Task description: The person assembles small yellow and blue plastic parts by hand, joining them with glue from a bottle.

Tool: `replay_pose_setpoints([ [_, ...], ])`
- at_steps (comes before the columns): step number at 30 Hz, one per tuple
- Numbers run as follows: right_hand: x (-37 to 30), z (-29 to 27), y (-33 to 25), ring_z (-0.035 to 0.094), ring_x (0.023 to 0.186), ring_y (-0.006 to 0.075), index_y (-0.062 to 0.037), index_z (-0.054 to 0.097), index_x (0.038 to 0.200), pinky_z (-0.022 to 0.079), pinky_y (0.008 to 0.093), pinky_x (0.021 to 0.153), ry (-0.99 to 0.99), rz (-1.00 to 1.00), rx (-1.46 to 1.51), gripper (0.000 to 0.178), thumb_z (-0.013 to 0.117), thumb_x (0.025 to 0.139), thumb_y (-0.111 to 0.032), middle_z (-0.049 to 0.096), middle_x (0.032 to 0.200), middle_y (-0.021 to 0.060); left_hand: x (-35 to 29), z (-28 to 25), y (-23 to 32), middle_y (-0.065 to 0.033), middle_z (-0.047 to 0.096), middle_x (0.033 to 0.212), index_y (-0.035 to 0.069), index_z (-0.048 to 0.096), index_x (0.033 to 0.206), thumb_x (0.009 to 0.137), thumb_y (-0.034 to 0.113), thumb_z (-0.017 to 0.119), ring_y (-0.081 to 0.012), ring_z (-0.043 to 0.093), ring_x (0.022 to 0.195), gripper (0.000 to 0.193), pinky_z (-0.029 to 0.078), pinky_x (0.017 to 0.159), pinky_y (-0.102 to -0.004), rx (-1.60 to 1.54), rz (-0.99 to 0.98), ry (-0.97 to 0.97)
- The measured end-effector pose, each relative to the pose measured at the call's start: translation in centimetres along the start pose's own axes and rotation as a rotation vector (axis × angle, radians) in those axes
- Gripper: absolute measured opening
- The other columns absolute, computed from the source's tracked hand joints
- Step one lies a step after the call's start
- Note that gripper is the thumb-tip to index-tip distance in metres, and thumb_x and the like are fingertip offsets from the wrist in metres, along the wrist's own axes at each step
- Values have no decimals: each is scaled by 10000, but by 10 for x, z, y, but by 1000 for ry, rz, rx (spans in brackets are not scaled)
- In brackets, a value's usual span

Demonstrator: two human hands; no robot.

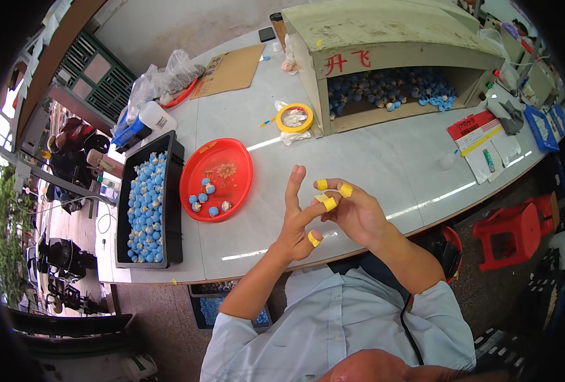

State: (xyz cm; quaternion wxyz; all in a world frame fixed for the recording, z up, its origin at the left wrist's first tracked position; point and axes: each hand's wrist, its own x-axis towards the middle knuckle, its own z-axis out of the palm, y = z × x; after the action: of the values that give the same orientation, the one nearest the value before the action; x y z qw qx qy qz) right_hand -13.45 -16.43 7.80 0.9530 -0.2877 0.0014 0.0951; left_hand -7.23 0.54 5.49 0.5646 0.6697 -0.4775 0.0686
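My left hand (290, 230) is raised over the near table edge, fingers spread, one pointing up. Yellow tape (325, 202) wraps its index finger, and its thumb is taped too. Facing it, my right hand (366, 218) curls its fingers in at that index finger, seemingly pinching the tape there; the exact contact is partly hidden. Two of its fingertips carry yellow tape. Left of my hands lies a round red tray (247, 169) with several small blue balls (210, 188) with pale tops. Beyond it, a black crate (175, 216) holds many of the same balls.
A yellow tape roll (280, 121) lies near a beige metal housing (397, 48) with blue pieces inside. Cardboard (234, 69) and plastic bags (168, 73) are at the back left. Papers (483, 143) and blue trays (540, 129) are at right, red stools (508, 234) below.
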Motion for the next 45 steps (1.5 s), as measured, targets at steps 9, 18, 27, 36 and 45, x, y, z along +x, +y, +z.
replay_pose_setpoints([
  [9,1,4,-30,564,697,88,66,522,1160,437,220,626,-21,178,-488,382,634,815,-55,624,819,57,-4,-2,6,-245,238,1534,142,726,1056,849,503,614,-467,185,1424,431,157,1123,-593,156,220,-140],
  [18,-4,5,-32,613,744,110,11,545,1113,484,239,685,-22,192,-428,317,604,802,15,636,814,55,-11,-3,5,-210,281,1519,161,740,1053,811,507,652,-454,258,1402,431,187,1107,-609,288,339,-138],
  [27,-26,18,-41,603,791,103,53,550,1090,469,268,786,-34,-79,-801,263,575,841,-29,653,843,79,-8,-3,5,-233,269,1525,123,743,985,783,467,666,-460,266,1397,406,183,1104,-619,248,219,-135],
  [36,-37,8,-32,643,942,203,13,562,1103,450,354,892,101,-650,-1175,285,552,819,-2,702,992,111,-5,-4,2,-265,275,1515,116,733,1025,801,473,644,-456,256,1406,431,180,1106,-612,271,198,-99],
  [45,-33,6,-24,631,876,273,-25,604,1008,449,378,772,-105,-1049,-1677,317,618,696,28,694,951,97,-2,0,3,-307,177,1532,109,665,1193,843,433,635,-471,203,1419,479,158,1128,-584,65,72,-114],
])
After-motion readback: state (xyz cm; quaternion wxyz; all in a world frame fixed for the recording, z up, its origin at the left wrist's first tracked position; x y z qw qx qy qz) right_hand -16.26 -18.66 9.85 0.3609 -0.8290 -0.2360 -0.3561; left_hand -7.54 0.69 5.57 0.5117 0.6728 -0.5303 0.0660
